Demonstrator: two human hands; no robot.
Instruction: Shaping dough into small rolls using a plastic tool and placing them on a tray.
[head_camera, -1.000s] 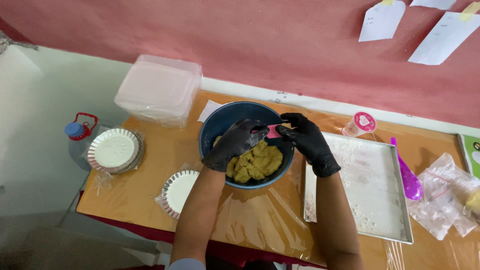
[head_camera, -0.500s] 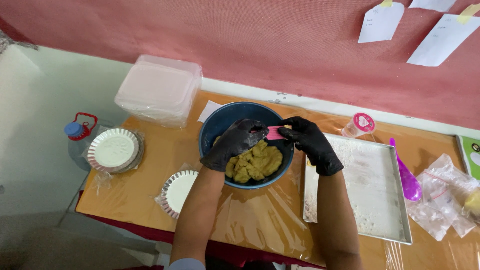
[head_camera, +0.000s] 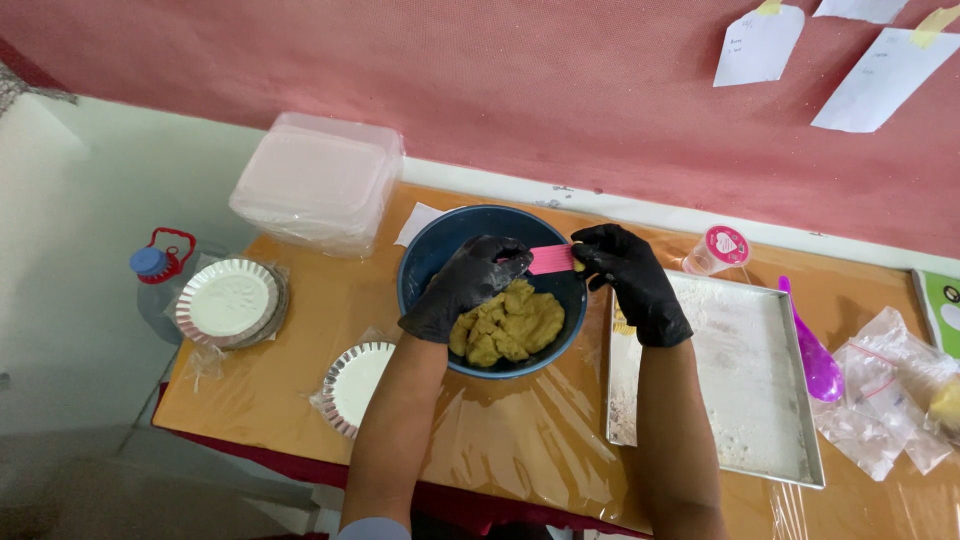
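Over the blue bowl (head_camera: 440, 258), a pink scraper (head_camera: 551, 259) is held flat and sideways, pinched between the right hand (head_camera: 633, 282) and the left hand (head_camera: 468, 284), with the dough (head_camera: 510, 325) just below.

pink scraper (head_camera: 551, 259): pulled clear, now level | left hand (head_camera: 465, 285): fingers now at its end

Glossy plastic film (head_camera: 520, 450) covers the table; matt metal tray (head_camera: 745, 400).

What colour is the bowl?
Dark blue bowl, seen in the head view.
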